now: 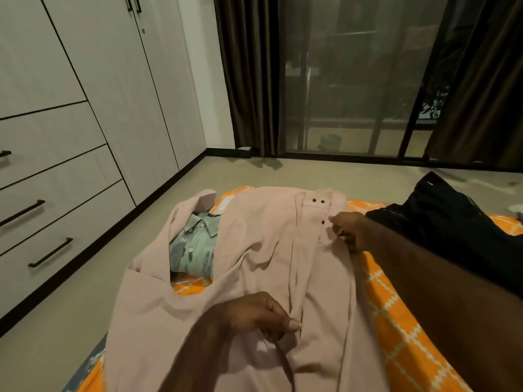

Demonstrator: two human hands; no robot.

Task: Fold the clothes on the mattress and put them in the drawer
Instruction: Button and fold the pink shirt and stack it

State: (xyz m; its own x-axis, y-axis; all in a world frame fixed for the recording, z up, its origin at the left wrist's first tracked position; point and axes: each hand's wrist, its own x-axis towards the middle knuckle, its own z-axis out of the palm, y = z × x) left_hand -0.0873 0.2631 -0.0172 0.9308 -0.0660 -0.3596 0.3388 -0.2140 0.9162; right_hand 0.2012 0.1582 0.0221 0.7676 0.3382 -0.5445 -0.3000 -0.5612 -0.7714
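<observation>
Mattress [396, 292] | pink garment [254, 236] | left hand [260, 315] grips its middle (nearer) | right hand [349, 232] pinches buttoned edge

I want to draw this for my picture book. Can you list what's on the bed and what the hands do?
pink shirt: spread on mattress, not folded
green shirt: partly under pink shirt
dark clothes: heaped at right
left grip: pinches pink shirt's front
right grip: pinches it by the buttons
drawers: shut, at left
</observation>
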